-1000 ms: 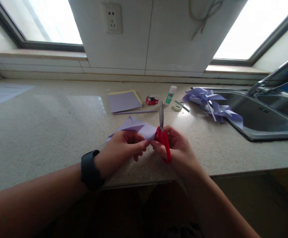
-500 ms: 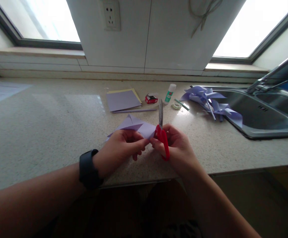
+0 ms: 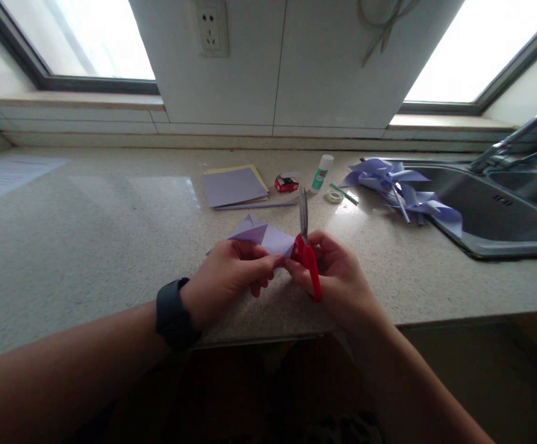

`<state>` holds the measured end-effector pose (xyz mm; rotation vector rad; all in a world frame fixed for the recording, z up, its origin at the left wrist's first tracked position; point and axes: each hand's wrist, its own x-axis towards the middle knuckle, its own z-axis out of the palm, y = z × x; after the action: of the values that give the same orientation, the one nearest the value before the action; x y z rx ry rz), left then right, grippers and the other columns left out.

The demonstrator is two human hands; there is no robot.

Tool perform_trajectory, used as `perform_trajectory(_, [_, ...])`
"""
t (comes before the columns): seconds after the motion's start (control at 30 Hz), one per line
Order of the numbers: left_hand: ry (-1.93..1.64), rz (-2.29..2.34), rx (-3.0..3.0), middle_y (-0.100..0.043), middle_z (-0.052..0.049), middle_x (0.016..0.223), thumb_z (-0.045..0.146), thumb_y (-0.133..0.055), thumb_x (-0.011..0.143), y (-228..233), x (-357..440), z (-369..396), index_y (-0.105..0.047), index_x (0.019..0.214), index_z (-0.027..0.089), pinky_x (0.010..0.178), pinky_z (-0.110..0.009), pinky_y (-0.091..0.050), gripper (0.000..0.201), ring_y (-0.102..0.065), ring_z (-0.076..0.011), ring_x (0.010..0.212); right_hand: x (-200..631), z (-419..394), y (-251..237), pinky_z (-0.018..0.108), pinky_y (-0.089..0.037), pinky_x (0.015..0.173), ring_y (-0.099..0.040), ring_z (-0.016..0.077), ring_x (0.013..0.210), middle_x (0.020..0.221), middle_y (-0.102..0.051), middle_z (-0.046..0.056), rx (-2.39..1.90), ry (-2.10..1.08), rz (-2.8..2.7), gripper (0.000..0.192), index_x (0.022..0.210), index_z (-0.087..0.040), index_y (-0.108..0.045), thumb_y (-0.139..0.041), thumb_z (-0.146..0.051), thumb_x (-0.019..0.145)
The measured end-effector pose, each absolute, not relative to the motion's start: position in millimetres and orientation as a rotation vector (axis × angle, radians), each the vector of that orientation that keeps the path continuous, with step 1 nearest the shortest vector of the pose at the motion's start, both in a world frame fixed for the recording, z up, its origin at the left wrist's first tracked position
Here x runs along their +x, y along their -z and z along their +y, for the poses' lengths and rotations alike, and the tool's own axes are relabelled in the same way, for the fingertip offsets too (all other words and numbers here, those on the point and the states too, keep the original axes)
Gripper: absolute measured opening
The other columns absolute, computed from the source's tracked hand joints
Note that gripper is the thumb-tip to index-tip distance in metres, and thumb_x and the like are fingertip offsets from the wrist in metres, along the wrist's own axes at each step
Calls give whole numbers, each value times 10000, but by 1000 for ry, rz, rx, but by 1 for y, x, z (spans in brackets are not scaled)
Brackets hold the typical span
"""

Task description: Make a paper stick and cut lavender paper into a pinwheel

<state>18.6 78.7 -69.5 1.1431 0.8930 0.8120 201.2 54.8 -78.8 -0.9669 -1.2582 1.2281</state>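
A folded sheet of purple paper (image 3: 273, 239) is held just above the counter near its front edge. My left hand (image 3: 238, 265), wearing a dark watch (image 3: 176, 313) on the wrist, pinches the paper's near side between thumb and fingers. Red-handled scissors (image 3: 309, 262) hang in my right hand (image 3: 336, 271), blades pointing away from me and closed. That hand's thumb and fingertip also meet at the paper's right corner, close to my left thumb. My fingers hide part of the paper's near edge.
Behind the hands lie a stack of purple and yellow paper (image 3: 235, 187), a purple stick (image 3: 257, 205), a small red box (image 3: 287, 182), a glue stick (image 3: 323, 173), and a tape roll (image 3: 334, 197). Purple pinwheels (image 3: 389, 179) rest beside the sink (image 3: 486, 213). A printed sheet (image 3: 9, 176) lies far left.
The whole view has shifted slightly, so everything sits a little further right. Both hands keep their grip on the paper, which is tilted a bit differently; the scissors stay in the right hand.
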Motion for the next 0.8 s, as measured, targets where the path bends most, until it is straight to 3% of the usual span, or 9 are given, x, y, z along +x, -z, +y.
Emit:
perform_trajectory(0.2, [-832, 894, 1125, -575, 32, 557, 299, -764, 815, 70, 19, 77, -656, 663, 139, 443, -153, -392, 245, -489, -52, 476, 200, 54, 77, 210, -383, 533, -540, 86, 603, 718, -657, -44, -998, -1222, -1259, 273, 831, -202, -614, -860, -218, 714])
perform_trajectory(0.4, [-945, 910, 957, -580, 34, 565, 305, -809, 773, 68, 20, 76, -634, 679, 139, 409, -148, -373, 259, -492, -55, 463, 212, 47, 70, 197, -366, 456, -481, 76, 501, 604, -564, -43, -1043, -1253, -1210, 310, 774, -202, -586, -754, -453, 845])
perform_trajectory(0.67, [-1105, 845, 775, -537, 56, 560, 291, -816, 778, 67, 20, 77, -581, 659, 144, 386, -124, -299, 301, -414, -21, 428, 229, 11, 50, 192, -338, 430, -434, 79, 502, 620, -494, -37, -1246, -1717, -1224, 463, 778, -205, -540, -774, -603, 765])
perform_trajectory(0.8, [-1107, 823, 771, -522, 57, 553, 266, -793, 800, 67, 20, 77, -569, 644, 147, 391, -129, -300, 298, -405, -24, 428, 223, 6, 48, 196, -350, 477, -430, 93, 579, 673, -504, -22, -1407, -1709, -1293, 454, 751, -195, -548, -788, -580, 761])
